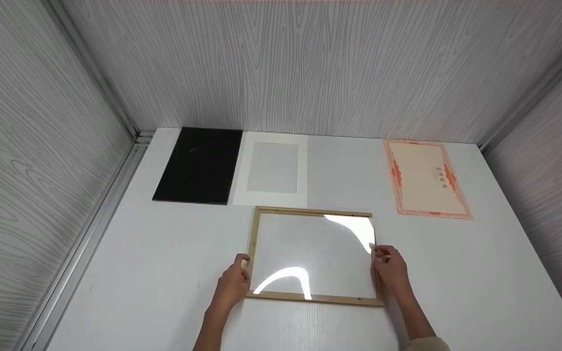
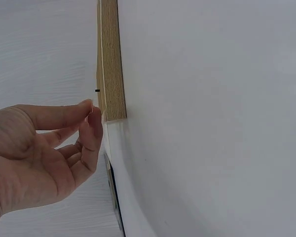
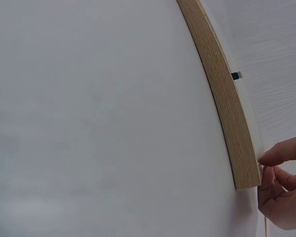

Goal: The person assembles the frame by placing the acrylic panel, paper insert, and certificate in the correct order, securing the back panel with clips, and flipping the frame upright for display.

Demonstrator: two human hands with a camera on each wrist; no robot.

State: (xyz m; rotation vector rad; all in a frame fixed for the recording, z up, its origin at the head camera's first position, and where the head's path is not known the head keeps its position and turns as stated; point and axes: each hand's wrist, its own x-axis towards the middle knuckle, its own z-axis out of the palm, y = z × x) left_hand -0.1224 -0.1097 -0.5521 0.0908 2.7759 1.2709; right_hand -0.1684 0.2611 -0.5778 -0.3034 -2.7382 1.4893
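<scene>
A gold wooden picture frame (image 1: 332, 299) lies face-down or flat on the white table, with a clear plastic sheet (image 1: 310, 253) over its opening that throws bright reflections. At the left side, my left hand (image 1: 232, 282) pinches the edge of this sheet between thumb and index finger. My right hand (image 1: 392, 268) pinches the opposite edge, beside the right side of the frame. In the left wrist view, the left hand's fingertips (image 2: 90, 109) meet near the corner of the wooden frame (image 2: 113, 64). The right wrist view shows the right hand (image 3: 286, 192) at the frame's end (image 3: 246, 168).
A black backing board (image 1: 200, 165) lies at the back left. Next to it is a white mat (image 1: 242, 190) with a rectangular window. An orange-bordered certificate (image 1: 425, 178) lies at the back right. Grey wood-patterned walls (image 1: 281, 68) enclose the white table (image 1: 139, 273).
</scene>
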